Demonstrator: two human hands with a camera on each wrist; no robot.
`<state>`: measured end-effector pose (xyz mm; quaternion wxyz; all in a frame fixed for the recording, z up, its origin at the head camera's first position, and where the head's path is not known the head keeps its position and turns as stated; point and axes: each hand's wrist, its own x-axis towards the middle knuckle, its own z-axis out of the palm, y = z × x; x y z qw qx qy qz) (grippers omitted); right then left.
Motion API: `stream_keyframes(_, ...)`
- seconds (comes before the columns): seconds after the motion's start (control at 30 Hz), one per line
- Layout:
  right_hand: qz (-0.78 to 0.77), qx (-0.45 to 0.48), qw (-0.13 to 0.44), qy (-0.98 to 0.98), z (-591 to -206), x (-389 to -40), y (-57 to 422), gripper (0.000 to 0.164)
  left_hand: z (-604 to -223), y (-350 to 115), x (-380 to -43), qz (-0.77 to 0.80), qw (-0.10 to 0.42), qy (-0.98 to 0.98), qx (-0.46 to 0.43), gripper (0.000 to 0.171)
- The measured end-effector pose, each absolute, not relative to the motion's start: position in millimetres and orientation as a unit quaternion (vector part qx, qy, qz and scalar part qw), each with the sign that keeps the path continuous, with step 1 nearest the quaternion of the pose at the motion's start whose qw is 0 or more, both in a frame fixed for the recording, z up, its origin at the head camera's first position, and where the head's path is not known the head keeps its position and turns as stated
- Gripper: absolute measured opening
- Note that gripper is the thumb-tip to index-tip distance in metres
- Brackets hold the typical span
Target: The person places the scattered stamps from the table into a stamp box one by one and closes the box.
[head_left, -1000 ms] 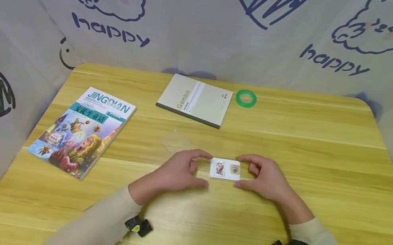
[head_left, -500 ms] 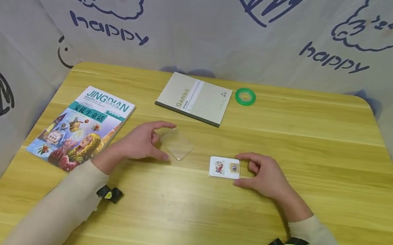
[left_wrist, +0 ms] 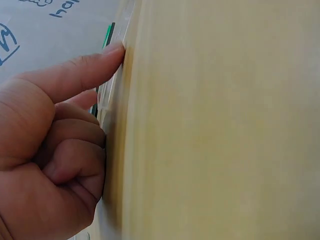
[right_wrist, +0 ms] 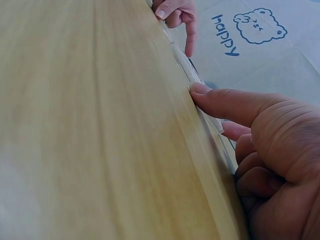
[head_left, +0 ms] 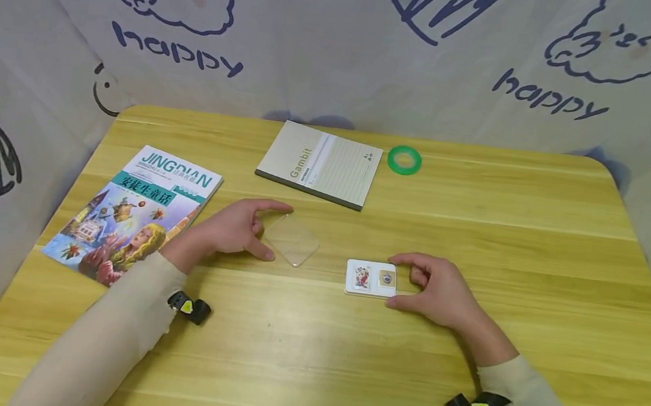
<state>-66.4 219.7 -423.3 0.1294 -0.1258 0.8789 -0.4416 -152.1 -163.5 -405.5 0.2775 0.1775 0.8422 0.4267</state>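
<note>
My right hand holds a small white case flat on the table by its right end, thumb at the near edge and index finger at the far one. Two small pictured pieces lie in the case, a colourful figure on the left and a gold square on the right. To the left, a clear plastic cover lies flat and turned like a diamond. My left hand spans its left side between index finger and thumb, the other fingers curled. The left wrist view shows the thumb against a clear edge.
A picture book lies at the left, partly under the left forearm. Toward the back are a Gambit notebook and a green tape roll. A white printed cloth hangs behind the wooden table.
My left hand has left the case's left side and moved left to the clear cover, where its thumb has since shifted slightly. The right hand and the case stay put.
</note>
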Motion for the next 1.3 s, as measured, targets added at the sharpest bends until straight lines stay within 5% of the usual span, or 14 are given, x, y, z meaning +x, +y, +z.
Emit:
stream_keyframes(0.6,-0.451,-0.124,0.124,0.875,-422.8,-65.1,220.6,0.059,-404.8,-160.2,-159.8,0.436,0.313,0.826,0.171,0.071)
stream_keyframes(1.3,-0.444,-0.128,0.12,0.879,-423.3,-65.4,219.3,0.059,-408.3,-163.1,-142.7,0.444,0.229,0.852,0.154,0.069)
